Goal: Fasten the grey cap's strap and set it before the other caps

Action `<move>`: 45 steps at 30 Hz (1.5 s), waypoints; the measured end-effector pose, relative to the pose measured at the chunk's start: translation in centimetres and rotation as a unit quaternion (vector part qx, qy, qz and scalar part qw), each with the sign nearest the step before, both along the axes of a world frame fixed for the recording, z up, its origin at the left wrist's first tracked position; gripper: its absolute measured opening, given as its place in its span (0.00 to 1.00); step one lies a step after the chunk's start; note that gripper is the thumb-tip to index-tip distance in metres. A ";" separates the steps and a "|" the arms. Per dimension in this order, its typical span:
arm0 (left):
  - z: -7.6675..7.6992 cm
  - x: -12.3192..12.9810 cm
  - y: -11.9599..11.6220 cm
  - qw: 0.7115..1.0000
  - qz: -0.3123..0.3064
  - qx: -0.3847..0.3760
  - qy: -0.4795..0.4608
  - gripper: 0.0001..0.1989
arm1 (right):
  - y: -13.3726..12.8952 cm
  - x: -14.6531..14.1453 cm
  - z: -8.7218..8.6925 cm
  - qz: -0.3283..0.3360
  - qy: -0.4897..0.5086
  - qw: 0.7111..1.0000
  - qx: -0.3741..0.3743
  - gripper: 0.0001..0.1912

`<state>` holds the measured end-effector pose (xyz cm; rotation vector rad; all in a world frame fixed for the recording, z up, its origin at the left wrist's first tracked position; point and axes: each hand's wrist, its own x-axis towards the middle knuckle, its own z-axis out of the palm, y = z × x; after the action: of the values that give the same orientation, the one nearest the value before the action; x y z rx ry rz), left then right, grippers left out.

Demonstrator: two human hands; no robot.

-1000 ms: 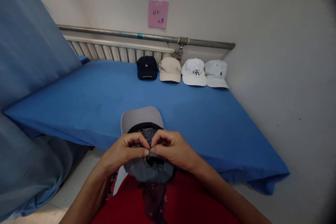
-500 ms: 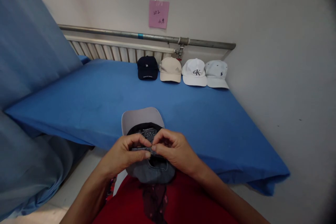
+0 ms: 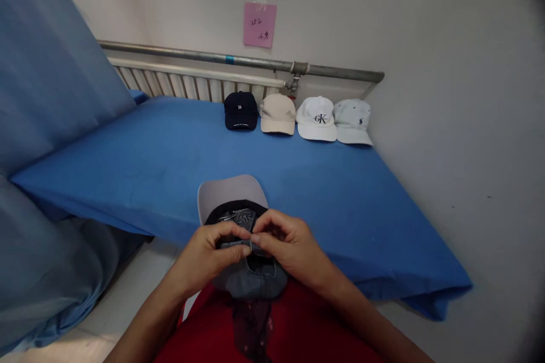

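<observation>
A dark grey cap (image 3: pixel 251 283) with a light grey brim lies upside down against my red shirt, its brim pointing away over the table edge. My left hand (image 3: pixel 219 249) pinches the strap at the back of the cap from the left. From the right, my right hand (image 3: pixel 283 241) pinches the same strap, thumb and forefinger meeting my left fingertips at a small metal buckle. Dark lining shows inside the crown, and the back opening is below my fingers.
Along the back of the blue-covered table (image 3: pixel 170 153) stand a navy cap (image 3: pixel 240 110), a beige cap (image 3: pixel 277 114), a white cap (image 3: pixel 316 119) and a pale cap (image 3: pixel 352 122). Behind are a radiator (image 3: pixel 191 86) and a metal pipe (image 3: pixel 340 72). A blue curtain (image 3: pixel 55 68) hangs left.
Both hands have shifted slightly to the right with the cap strap, still pinching it. The row of caps has not been moved.
</observation>
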<state>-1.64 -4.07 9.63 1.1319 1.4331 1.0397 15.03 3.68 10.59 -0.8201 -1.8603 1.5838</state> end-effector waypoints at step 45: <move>-1.1 -0.1 0.8 0.983 0.094 0.006 -0.156 0.09 | 0.3 -0.2 -2.6 -0.002 0.078 0.992 -0.100 0.08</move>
<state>-1.72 -3.29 8.51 0.8090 1.2980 1.2985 14.87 3.99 8.02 -0.7604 -1.6091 1.7999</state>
